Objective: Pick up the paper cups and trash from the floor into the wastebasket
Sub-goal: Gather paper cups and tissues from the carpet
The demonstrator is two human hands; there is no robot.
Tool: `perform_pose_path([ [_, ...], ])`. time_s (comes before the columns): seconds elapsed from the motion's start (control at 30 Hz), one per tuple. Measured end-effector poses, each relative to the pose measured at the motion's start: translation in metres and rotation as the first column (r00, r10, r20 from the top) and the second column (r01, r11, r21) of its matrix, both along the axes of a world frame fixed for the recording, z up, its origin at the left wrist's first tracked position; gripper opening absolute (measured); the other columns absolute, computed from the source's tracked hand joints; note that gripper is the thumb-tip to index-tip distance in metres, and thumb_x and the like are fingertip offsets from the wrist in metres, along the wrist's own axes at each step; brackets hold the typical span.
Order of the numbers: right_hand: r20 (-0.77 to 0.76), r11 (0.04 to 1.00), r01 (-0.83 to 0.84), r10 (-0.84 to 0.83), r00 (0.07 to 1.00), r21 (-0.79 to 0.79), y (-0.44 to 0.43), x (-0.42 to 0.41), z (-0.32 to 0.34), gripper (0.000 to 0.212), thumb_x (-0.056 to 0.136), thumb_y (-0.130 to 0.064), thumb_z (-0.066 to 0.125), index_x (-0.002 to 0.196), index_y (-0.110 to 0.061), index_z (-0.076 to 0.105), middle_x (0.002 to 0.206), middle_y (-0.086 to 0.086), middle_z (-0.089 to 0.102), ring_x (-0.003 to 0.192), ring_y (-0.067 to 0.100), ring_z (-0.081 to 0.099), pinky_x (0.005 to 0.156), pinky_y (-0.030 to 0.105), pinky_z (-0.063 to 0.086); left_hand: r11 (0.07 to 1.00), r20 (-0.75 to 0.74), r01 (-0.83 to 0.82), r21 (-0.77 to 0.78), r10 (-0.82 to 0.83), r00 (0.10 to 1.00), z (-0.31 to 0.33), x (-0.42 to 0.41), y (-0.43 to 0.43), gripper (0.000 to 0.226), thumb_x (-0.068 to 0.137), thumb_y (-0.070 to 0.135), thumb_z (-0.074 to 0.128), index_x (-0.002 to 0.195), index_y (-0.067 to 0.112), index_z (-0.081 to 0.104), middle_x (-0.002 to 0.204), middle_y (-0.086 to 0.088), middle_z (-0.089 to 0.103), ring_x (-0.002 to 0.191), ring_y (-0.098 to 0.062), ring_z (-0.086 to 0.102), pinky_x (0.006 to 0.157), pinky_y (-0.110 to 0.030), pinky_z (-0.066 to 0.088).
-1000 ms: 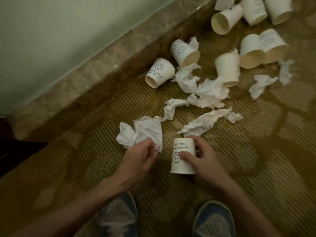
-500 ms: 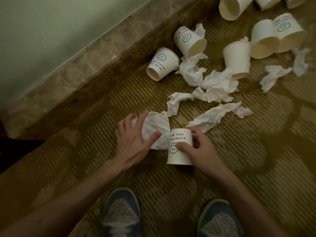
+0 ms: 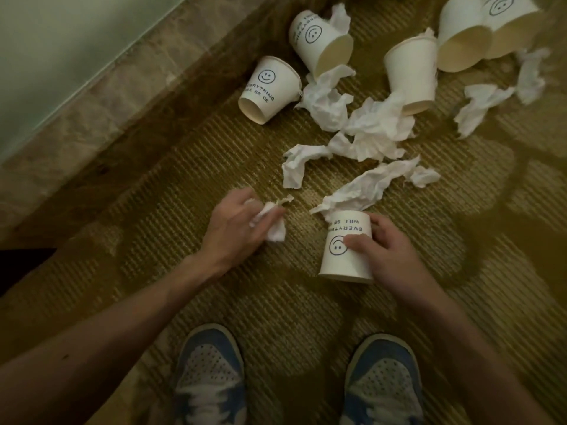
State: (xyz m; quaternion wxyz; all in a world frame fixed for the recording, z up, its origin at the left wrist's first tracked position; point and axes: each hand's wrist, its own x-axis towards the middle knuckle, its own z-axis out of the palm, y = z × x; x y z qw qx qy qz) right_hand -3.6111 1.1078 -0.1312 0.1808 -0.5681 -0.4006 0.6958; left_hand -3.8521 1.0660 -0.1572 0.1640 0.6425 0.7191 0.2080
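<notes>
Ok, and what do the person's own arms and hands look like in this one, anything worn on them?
The left hand and right hand are bare: no gloves, and no ring, watch or band shows. The left forearm and right forearm are bare too, with no sleeve in view. The shoes are blue with white perforated toes.

Six paper cups [image 3: 411,72] show: the held cup [image 3: 343,262] and five beyond it, the smiley cup [image 3: 267,90] among them. Of crumpled tissues [image 3: 377,127] there are about eight, though some overlap and the count is unsure. One is a tissue wad [image 3: 274,233] left of the held cup, the rest beyond it. Two hands, the left hand [image 3: 236,222] and the right hand [image 3: 389,259], and two shoes below the held cup, the left shoe [image 3: 211,369] and the right shoe [image 3: 383,378].
</notes>
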Motion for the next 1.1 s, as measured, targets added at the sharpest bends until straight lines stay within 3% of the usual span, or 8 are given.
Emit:
perform_pose_path([
  [0.1, -0.002, 1.000, 0.029, -0.029, 1.000, -0.007, 0.006, 0.001, 0.003, 0.031, 0.086, -0.020, 0.068, 0.110, -0.035, 0.057, 0.112, 0.002, 0.069, 0.083, 0.013, 0.072, 0.056, 0.019, 0.053, 0.993, 0.067, -0.058, 0.099, 0.052, 0.996, 0.011, 0.006, 0.017, 0.033, 0.095, 0.018, 0.063, 0.065, 0.014, 0.051, 0.066, 0.001, 0.049, 0.057, -0.015, 0.046, 0.052, -0.034, 0.040],
  [0.2, -0.006, 0.999, 0.033, -0.033, 0.999, -0.014, 0.008, 0.000, 0.006, 0.031, 0.087, -0.019, 0.067, 0.114, -0.031, 0.057, 0.111, 0.002, 0.069, 0.078, 0.011, 0.072, 0.054, 0.018, 0.052, 0.999, 0.148, -0.039, 0.022, 0.036, 0.988, 0.015, 0.010, 0.039, 0.015, 0.095, 0.026, 0.064, 0.102, 0.020, 0.051, 0.090, 0.006, 0.056, 0.076, -0.011, 0.054, 0.062, -0.022, 0.042],
  [0.3, -0.015, 0.999, 0.040, -0.040, 0.999, -0.009, 0.010, 0.001, 0.010, 0.029, 0.087, -0.018, 0.067, 0.111, -0.031, 0.057, 0.109, 0.004, 0.069, 0.077, 0.011, 0.072, 0.054, 0.019, 0.052, 0.992, 0.100, 0.055, -0.112, -0.044, 0.994, 0.009, 0.008, 0.061, 0.051, 0.096, 0.040, 0.056, 0.143, 0.034, 0.035, 0.128, -0.001, 0.052, 0.098, -0.009, 0.050, 0.077, -0.027, 0.042],
  [0.4, -0.016, 0.998, 0.057, -0.057, 0.998, -0.002, 0.013, 0.003, 0.013, 0.028, 0.087, -0.017, 0.067, 0.108, -0.033, 0.057, 0.107, 0.004, 0.068, 0.075, 0.010, 0.072, 0.053, 0.018, 0.052, 0.956, -0.026, 0.194, -0.218, -0.205, 0.979, 0.003, 0.009, 0.080, 0.060, 0.097, 0.052, 0.043, 0.153, 0.039, 0.024, 0.151, -0.003, 0.032, 0.105, -0.015, 0.052, 0.075, -0.031, 0.045],
  [0.6, 0.020, 0.997, 0.077, -0.077, 0.997, 0.007, 0.018, 0.013, 0.014, 0.027, 0.088, -0.019, 0.067, 0.108, -0.033, 0.057, 0.108, 0.004, 0.068, 0.075, 0.011, 0.072, 0.053, 0.022, 0.053, 0.951, -0.152, 0.268, -0.153, -0.291, 0.945, -0.005, 0.016, 0.088, 0.049, 0.095, 0.053, 0.036, 0.120, 0.019, 0.058, 0.116, -0.002, 0.052, 0.084, -0.017, 0.053, 0.065, -0.031, 0.043],
  [0.87, 0.077, 0.991, 0.135, -0.135, 0.988, 0.013, 0.027, 0.032, 0.012, 0.023, 0.089, -0.021, 0.066, 0.103, -0.037, 0.057, 0.102, -0.004, 0.070, 0.075, 0.011, 0.072, 0.053, 0.024, 0.054, 0.982, -0.089, 0.155, -0.111, -0.165, 0.982, -0.002, 0.026, 0.069, 0.063, 0.094, 0.067, 0.029, 0.057, 0.021, 0.051, 0.071, 0.004, 0.047, 0.070, -0.011, 0.038, 0.062, -0.028, 0.024],
  [1.0, 0.108, 0.961, 0.275, -0.277, 0.955, 0.031, 0.047, 0.050, 0.016, 0.023, 0.084, -0.026, 0.064, 0.105, -0.033, 0.060, 0.107, 0.008, 0.070, 0.087, 0.027, 0.071, 0.067, 0.042, 0.057, 0.982, 0.108, 0.187, -0.039, -0.182, 0.977, 0.006, 0.053, 0.068, 0.053, 0.092, 0.064, 0.039, 0.069, 0.020, 0.058, 0.075, 0.014, 0.041, 0.062, 0.002, 0.038, 0.056, -0.014, 0.025],
  [1.1, 0.089, 0.947, 0.321, -0.321, 0.943, 0.017, 0.061, 0.055, 0.023, 0.035, 0.068, -0.032, 0.059, 0.103, -0.026, 0.062, 0.111, 0.015, 0.068, 0.092, 0.033, 0.068, 0.075, 0.050, 0.053, 0.964, 0.184, 0.267, 0.001, -0.262, 0.947, 0.006, 0.076, 0.072, 0.038, 0.092, 0.059, 0.048, 0.099, 0.023, 0.059, 0.096, 0.011, 0.055, 0.071, -0.002, 0.049, 0.060, -0.019, 0.040],
])
